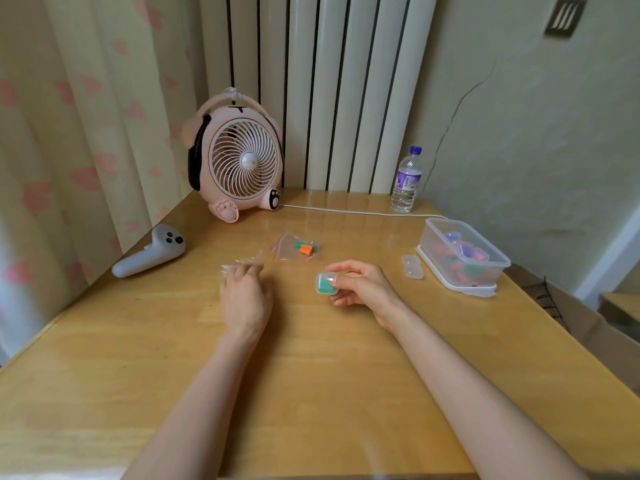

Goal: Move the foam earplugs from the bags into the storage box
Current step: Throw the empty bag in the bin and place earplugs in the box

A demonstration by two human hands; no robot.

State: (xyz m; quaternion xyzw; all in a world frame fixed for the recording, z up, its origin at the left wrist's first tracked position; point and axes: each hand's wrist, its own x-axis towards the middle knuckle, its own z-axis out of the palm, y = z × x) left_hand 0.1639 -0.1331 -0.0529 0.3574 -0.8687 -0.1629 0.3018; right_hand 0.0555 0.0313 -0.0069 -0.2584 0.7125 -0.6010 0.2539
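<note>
Between the right hand's [363,291] thumb and curled fingers [346,279] sits a small clear case [325,285] of green earplugs. The left hand's [246,296] fingers pinch a crumpled clear bag [242,261]. Beyond, a second bag [296,251] of earplugs lies on the surface [311,375]; the storage box [427,239] stands well right.

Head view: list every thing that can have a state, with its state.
storage box: open, no lid on, partly filled.
small clear case: pinched by right hand, green earplugs inside.
clear bag: gripped by left hand, looks empty.
zip bag: flat on table, orange earplug inside.
water bottle: upright, capped.
fan: upright, blades unblurred.
</note>
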